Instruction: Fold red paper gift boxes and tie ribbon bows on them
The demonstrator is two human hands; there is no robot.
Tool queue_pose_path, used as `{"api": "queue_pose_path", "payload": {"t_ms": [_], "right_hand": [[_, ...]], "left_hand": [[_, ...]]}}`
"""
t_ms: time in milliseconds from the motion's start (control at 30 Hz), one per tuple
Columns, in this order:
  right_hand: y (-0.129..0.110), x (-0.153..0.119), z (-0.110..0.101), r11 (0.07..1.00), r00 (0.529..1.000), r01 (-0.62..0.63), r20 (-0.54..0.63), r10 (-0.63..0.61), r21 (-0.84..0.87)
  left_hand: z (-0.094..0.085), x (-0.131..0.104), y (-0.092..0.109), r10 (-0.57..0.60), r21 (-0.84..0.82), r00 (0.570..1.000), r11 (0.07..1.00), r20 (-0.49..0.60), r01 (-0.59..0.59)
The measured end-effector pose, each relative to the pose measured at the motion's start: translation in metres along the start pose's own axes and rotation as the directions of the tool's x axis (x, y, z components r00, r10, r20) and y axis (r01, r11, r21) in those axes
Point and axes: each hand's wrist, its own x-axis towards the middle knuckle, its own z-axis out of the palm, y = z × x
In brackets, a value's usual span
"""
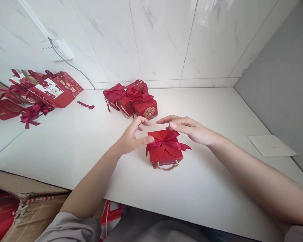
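A small red gift box (164, 154) stands on the white table in front of me. A dark red satin ribbon bow (164, 143) lies across its top, and a gold twisted cord handle (168, 167) hangs at its near side. My left hand (135, 136) is at the box's left, fingers apart, its thumb tip over or against the bow's left loop; contact is unclear. At the far right corner my right hand (189, 129) hovers with fingers stretched out, its thumb close to the bow's upper loop. Neither hand grips anything.
Several bowed red gift boxes (145, 108) cluster near the tiled wall. More red boxes (65, 90) and ribbons are piled at the left, beside a loose ribbon piece (86, 105). A white sheet (272, 145) lies at the right. An open cardboard carton (37, 215) sits below the front edge.
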Motion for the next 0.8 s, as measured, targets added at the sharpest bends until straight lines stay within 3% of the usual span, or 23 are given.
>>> {"api": "queue_pose_path", "payload": {"t_ms": [100,200,300,433,633,800], "right_hand": [[0.003,0.001,0.002,0.999,0.999,0.029,0.024,-0.03,0.031],[0.004,0.001,0.002,0.999,0.999,0.029,0.019,-0.03,0.045],[0.003,0.0,0.003,0.999,1.0,0.022,0.011,-0.022,0.037],[0.006,0.001,0.003,1.0,1.0,0.019,-0.01,-0.019,0.014],[0.014,0.003,0.002,1.0,1.0,0.007,-0.008,-0.007,-0.001],[0.009,0.001,-0.004,0.999,0.988,-0.041,0.147,0.045,-0.032]], "left_hand": [[0.022,-0.004,0.015,0.099,0.09,0.993,0.992,-0.06,-0.094],[0.036,-0.006,0.022,0.089,0.144,0.988,0.987,-0.124,-0.071],[0.04,-0.007,0.021,0.043,0.142,0.992,0.989,-0.119,-0.026],[0.039,-0.005,0.016,-0.005,0.108,0.997,0.994,-0.076,0.013],[0.031,0.0,0.008,0.014,0.039,0.999,0.999,0.05,-0.016],[0.015,0.004,0.004,0.0,-0.018,0.985,1.0,0.17,0.003]]}}
